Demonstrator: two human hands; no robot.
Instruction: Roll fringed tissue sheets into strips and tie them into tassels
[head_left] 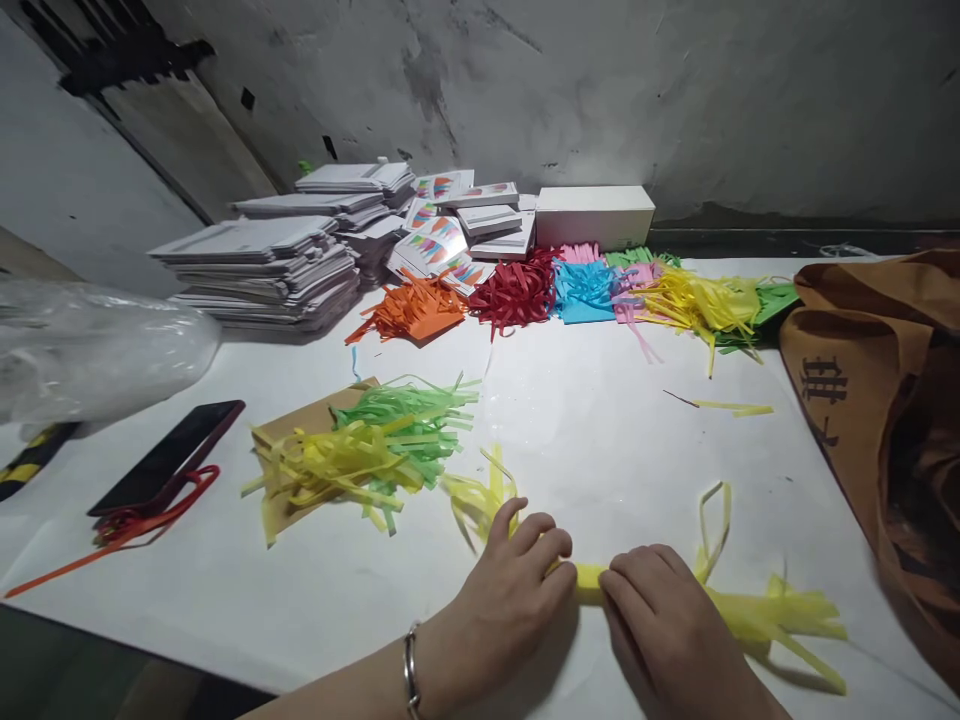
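Observation:
A bundle of yellow paper strips (757, 612) lies across the white table (600, 420) near its front edge. My left hand (510, 590) is curled over the bundle's left part, fingers closed on it. My right hand (667, 620) presses down on the middle, fingers bent over the strips. The bundle's frayed ends fan out at both sides. A silver bracelet (409, 672) circles my left wrist.
A pile of green and yellow strips (367, 450) rests on brown card to the left. Orange, red, blue, pink and yellow strip piles (585, 290) line the back, with stacked booklets (262, 270) and a white box (592, 215). A phone (169, 455) lies left; a brown bag (885, 400) right.

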